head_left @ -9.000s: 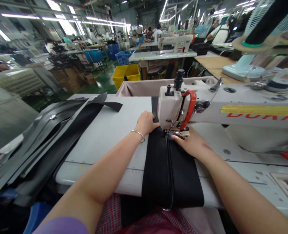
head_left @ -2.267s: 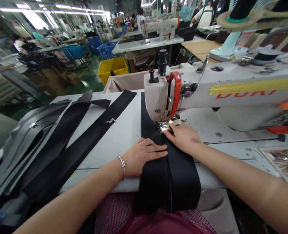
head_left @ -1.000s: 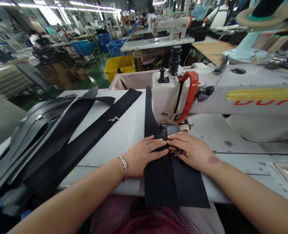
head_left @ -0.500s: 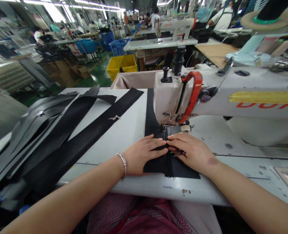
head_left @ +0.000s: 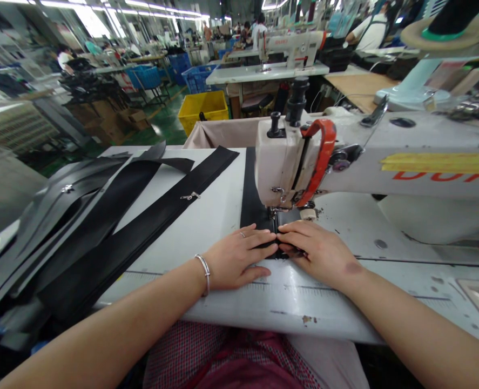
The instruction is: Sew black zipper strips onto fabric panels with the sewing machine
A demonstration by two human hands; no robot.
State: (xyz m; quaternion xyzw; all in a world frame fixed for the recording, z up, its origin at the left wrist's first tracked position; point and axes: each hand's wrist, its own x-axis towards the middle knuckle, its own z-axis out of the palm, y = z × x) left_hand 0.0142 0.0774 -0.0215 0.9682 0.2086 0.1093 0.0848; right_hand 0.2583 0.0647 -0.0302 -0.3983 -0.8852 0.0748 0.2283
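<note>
A black strip with a zipper line down its middle (head_left: pixel 253 200) lies beneath the needle and presser foot (head_left: pixel 273 213) of a white sewing machine (head_left: pixel 277 162). My left hand (head_left: pixel 233 256) rests flat on the strip's near left part, fingers stretched and thumb apart. My right hand (head_left: pixel 324 248) presses the right side with extended fingers, its fingertips nearly meeting the left ones at the zipper line. Something small, dark and shiny shows under the right fingers; I cannot make it out. The strip's near end lies just below my fingertips.
Left of the machine lies another black zipper strip (head_left: pixel 158 210) with a metal zipper pull (head_left: pixel 190 195), beside a heap of dark strips (head_left: pixel 73 200). A yellow crate (head_left: pixel 204 108) stands beyond the table. A thread cone stand (head_left: pixel 421 86) is at right. Other people work farther back.
The black strip has moved away from me under the presser foot, so its near end now lies by my fingertips. Both hands keep nearly the same place; more of my left thumb shows.
</note>
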